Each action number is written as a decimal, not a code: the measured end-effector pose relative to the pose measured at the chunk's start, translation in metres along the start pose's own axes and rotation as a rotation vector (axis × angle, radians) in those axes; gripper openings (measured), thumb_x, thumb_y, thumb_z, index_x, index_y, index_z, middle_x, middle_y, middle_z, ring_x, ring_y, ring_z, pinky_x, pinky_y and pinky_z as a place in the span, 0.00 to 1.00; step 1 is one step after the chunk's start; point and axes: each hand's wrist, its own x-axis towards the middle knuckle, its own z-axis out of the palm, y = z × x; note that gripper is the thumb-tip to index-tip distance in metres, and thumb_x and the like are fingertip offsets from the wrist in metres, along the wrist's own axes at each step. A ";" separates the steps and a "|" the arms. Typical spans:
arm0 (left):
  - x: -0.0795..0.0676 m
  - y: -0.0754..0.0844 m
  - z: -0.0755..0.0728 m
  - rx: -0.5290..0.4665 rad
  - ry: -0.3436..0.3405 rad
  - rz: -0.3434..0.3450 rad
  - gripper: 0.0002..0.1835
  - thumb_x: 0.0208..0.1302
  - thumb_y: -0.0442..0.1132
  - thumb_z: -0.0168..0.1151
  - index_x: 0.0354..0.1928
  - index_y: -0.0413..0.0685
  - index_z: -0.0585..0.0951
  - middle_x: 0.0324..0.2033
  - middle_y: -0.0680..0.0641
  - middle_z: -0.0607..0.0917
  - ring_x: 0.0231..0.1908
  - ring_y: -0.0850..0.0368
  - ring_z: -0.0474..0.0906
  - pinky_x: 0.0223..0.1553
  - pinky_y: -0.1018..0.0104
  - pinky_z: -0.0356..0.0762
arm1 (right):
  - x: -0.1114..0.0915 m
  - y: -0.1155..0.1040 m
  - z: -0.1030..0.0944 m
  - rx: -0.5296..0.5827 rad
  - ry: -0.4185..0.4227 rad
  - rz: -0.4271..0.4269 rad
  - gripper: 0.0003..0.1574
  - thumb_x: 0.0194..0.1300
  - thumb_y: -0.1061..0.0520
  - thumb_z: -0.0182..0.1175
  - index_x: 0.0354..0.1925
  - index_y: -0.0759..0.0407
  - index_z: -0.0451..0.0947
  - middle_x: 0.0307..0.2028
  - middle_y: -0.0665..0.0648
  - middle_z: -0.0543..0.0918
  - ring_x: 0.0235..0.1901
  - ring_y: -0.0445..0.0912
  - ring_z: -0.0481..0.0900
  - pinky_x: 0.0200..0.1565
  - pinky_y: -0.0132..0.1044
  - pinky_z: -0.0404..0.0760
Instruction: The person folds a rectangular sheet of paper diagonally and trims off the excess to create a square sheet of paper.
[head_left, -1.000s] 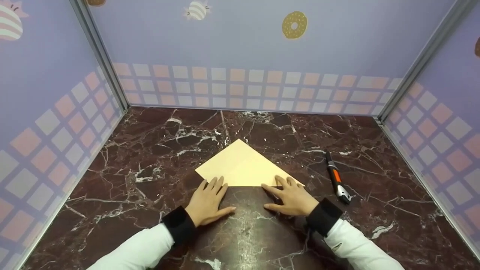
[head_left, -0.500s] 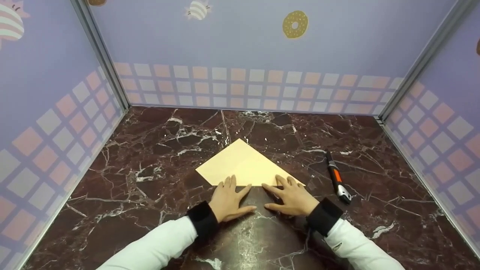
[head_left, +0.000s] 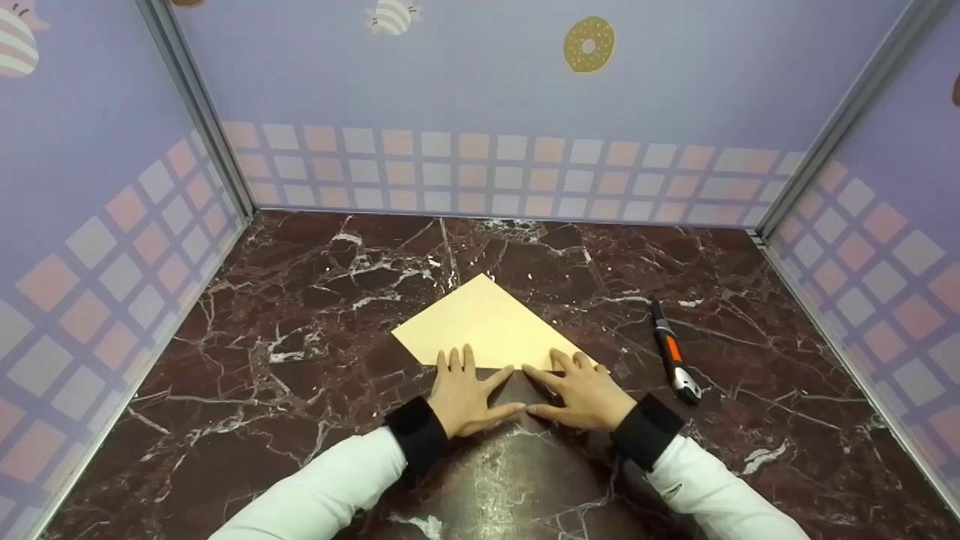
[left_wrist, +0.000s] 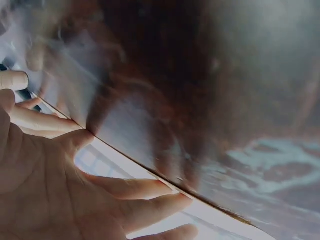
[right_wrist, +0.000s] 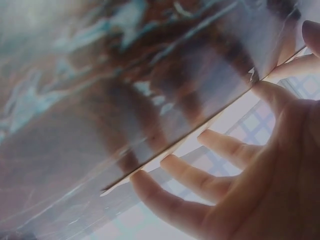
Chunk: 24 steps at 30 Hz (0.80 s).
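Note:
A pale yellow sheet of paper (head_left: 480, 322), folded to a straight near edge with a peak at the far side, lies on the dark marbled table. My left hand (head_left: 466, 397) is spread, its fingertips resting on the near edge left of the middle. On the right part of the same edge, my right hand (head_left: 583, 394) presses with spread fingers. Both thumbs lie on the table below the paper, their tips almost meeting. In the left wrist view the left fingers (left_wrist: 150, 210) touch the paper's thin edge; the right wrist view shows the right fingers (right_wrist: 195, 177) along it.
To the right lies a utility knife (head_left: 673, 352) with a black and orange handle. Small white scraps dot the table (head_left: 337, 300) beyond the paper. Patterned panels (head_left: 480, 172) wall off the back and both sides.
My left hand has slid right along the paper's near edge, from its left end toward the middle, close to the right hand. The right hand and the utility knife stay put.

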 end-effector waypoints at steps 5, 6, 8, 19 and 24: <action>0.004 -0.011 0.000 -0.089 -0.025 -0.004 0.42 0.69 0.78 0.39 0.78 0.68 0.64 0.75 0.28 0.65 0.75 0.31 0.63 0.78 0.34 0.53 | 0.002 -0.001 0.000 0.010 -0.027 0.020 0.44 0.69 0.26 0.54 0.76 0.38 0.65 0.75 0.69 0.66 0.68 0.74 0.68 0.58 0.75 0.73; 0.006 -0.013 0.000 -0.097 -0.027 -0.009 0.43 0.69 0.78 0.39 0.78 0.65 0.64 0.75 0.29 0.64 0.76 0.31 0.62 0.79 0.35 0.52 | 0.002 -0.001 -0.001 0.015 -0.032 0.022 0.44 0.69 0.26 0.54 0.76 0.39 0.65 0.75 0.69 0.66 0.69 0.74 0.67 0.59 0.75 0.73; 0.008 -0.019 0.001 -0.110 -0.025 -0.020 0.44 0.69 0.77 0.40 0.79 0.60 0.64 0.76 0.30 0.64 0.77 0.33 0.61 0.79 0.36 0.50 | 0.002 0.000 -0.001 0.020 -0.038 0.018 0.45 0.70 0.26 0.54 0.77 0.40 0.65 0.76 0.68 0.66 0.70 0.73 0.67 0.61 0.74 0.72; 0.027 -0.038 0.005 -0.211 -0.018 -0.074 0.48 0.72 0.73 0.42 0.79 0.44 0.61 0.78 0.31 0.61 0.79 0.35 0.57 0.81 0.39 0.49 | 0.005 -0.004 -0.002 0.045 -0.043 -0.024 0.46 0.72 0.28 0.53 0.76 0.52 0.66 0.77 0.65 0.66 0.71 0.70 0.67 0.67 0.70 0.70; 0.038 -0.039 0.002 -0.218 -0.008 -0.097 0.47 0.72 0.71 0.45 0.78 0.41 0.62 0.77 0.29 0.60 0.79 0.33 0.57 0.81 0.40 0.50 | 0.006 -0.005 -0.004 0.052 -0.046 -0.033 0.45 0.73 0.29 0.52 0.74 0.55 0.68 0.76 0.64 0.67 0.71 0.68 0.68 0.68 0.68 0.71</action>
